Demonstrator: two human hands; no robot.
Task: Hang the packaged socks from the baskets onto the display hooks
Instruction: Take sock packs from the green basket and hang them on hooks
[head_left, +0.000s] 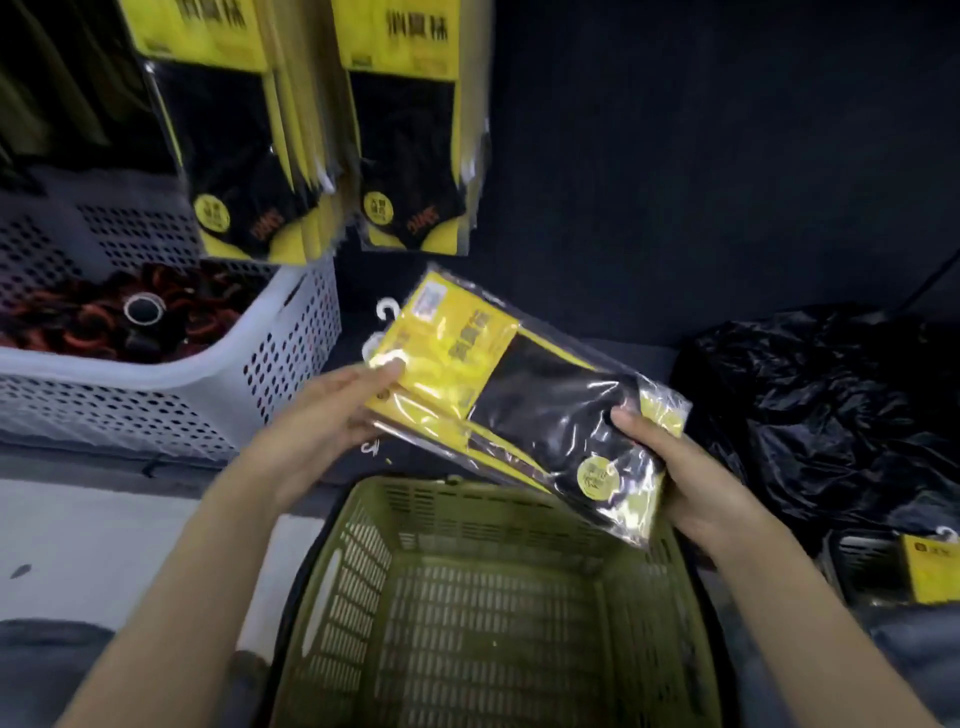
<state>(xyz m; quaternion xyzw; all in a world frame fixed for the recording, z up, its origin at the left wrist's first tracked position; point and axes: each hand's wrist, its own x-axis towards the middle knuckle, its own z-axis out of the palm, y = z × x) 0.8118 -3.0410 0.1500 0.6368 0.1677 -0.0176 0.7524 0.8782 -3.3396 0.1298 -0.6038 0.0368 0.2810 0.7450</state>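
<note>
Mid-carry: left hand (332, 410) pinches the hanger end and right hand (691, 483) grips the toe end of a sock-pack stack (519, 405) held over the green basket (498, 597); next, probably lift its white hangers (387, 312) toward hooks above, beside the hung packs (410, 156).

A single wide-angle camera worn on the head is looking forward and steeply down, sitting close above the green basket (353, 571), with hanging sock packs (410, 156) filling the upper edge.
</note>
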